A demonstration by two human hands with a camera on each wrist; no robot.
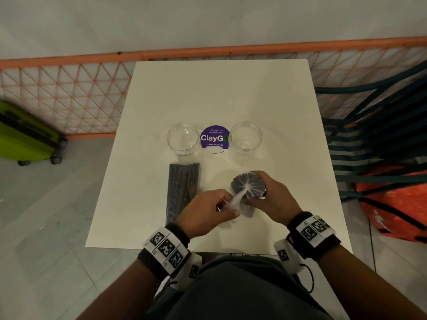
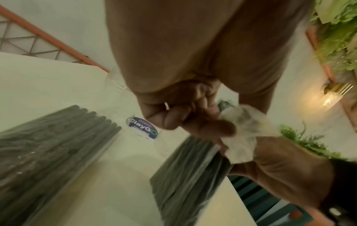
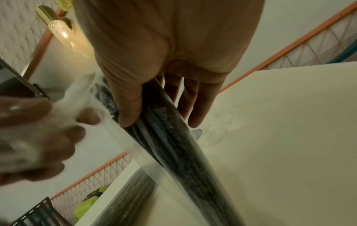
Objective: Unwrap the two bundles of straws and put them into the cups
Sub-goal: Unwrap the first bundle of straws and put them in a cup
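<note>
My right hand grips a bundle of dark straws standing upright on the white table, its top end facing the head camera. My left hand pinches the clear plastic wrap gathered at that top end and pulls it toward me. The left wrist view shows the wrap bunched between the fingers. In the right wrist view the thumb lies along the bundle. A second wrapped bundle lies flat to the left. Two clear empty cups stand behind.
A purple round "ClayGo" sticker sits on the table between the cups. An orange mesh fence runs behind, a green suitcase stands on the floor at left, and dark chairs and an orange bag crowd the right.
</note>
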